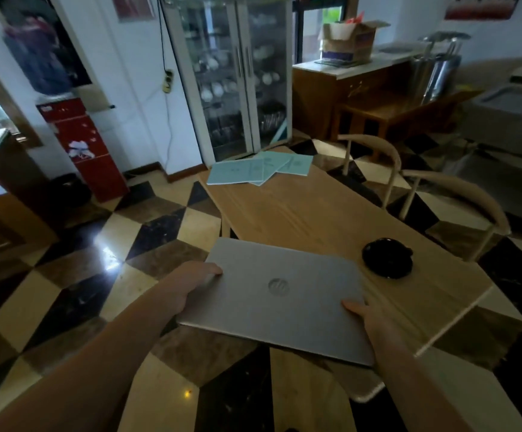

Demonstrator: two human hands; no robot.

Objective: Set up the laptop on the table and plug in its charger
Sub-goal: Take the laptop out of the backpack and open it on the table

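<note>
the closed laptop (276, 299) looks stiff, smooth and fairly heavy, so both hands' fingers pinching its opposite side edges above the surface (315, 210) suits it.

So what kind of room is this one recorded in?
Probably a home dining area or a small eatery: a wooden table with chairs, a glass-door cabinet of crockery, and a red water dispenser.

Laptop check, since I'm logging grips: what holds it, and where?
Both hands hold the closed laptop: left hand at its left edge, right hand at its near right corner.
</note>
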